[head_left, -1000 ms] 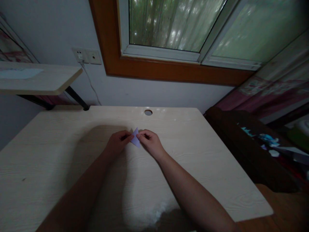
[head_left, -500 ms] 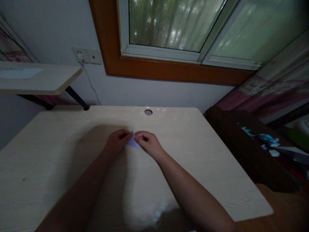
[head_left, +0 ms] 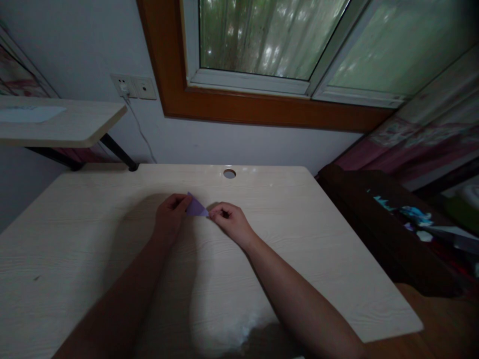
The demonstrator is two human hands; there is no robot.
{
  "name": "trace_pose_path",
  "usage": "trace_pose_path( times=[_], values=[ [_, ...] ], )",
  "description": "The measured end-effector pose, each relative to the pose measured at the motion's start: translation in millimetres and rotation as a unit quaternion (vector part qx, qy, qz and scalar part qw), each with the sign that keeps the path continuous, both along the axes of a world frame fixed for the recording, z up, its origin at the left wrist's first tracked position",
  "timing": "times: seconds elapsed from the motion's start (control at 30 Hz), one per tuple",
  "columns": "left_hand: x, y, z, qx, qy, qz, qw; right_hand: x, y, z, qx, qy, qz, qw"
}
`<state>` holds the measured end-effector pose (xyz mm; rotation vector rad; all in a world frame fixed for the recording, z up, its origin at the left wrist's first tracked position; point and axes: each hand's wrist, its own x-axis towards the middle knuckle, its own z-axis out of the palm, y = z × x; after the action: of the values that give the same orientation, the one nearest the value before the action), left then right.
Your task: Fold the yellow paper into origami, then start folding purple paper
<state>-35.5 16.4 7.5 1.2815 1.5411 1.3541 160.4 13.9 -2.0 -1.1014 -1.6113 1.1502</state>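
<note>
A small folded piece of purple paper (head_left: 195,206) lies low over the pale wooden desk (head_left: 322,259), a little in front of the cable hole (head_left: 229,173). My left hand (head_left: 170,215) pinches its left end with curled fingers. My right hand (head_left: 231,221) pinches its right tip, fingers closed. Both forearms reach in from the near edge of the desk.
A smaller raised side table (head_left: 63,124) stands at the far left. A wall socket with a plugged cable (head_left: 132,87) sits under the window (head_left: 269,40). To the right of the desk is a dark bed or sofa edge (head_left: 377,224) with clutter.
The paper went from standing upright between my fingers to lying flatter and shifted left. My left hand moved left with it; my right hand stayed nearly in place.
</note>
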Motion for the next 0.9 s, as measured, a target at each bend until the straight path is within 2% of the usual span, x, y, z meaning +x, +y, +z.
trace_pose_path(
  times=[0.23,0.3,0.43,0.63,0.9],
  values=[
    [-3.6,2.6,1.3,0.003,-0.031,0.072,0.997,-0.4,1.3,-3.8,0.001,0.019,-0.017,1.000],
    [-3.7,3.4,0.4,0.002,-0.043,0.076,0.996,-0.4,0.9,-1.3,0.010,0.020,-0.031,0.999],
    [0.2,1.6,0.6,0.007,-0.034,0.043,0.999,-1.0,-1.3,4.7,0.032,0.005,-0.045,0.998],
    [3.8,-1.5,1.7,0.019,-0.033,-0.040,0.998,-1.4,-0.9,0.1,0.033,-0.011,0.002,0.999],
    [1.2,-1.2,-2.6,0.003,-0.034,-0.093,0.995,2.8,4.2,-2.6,-0.012,0.079,-0.065,0.995]
  ],
)
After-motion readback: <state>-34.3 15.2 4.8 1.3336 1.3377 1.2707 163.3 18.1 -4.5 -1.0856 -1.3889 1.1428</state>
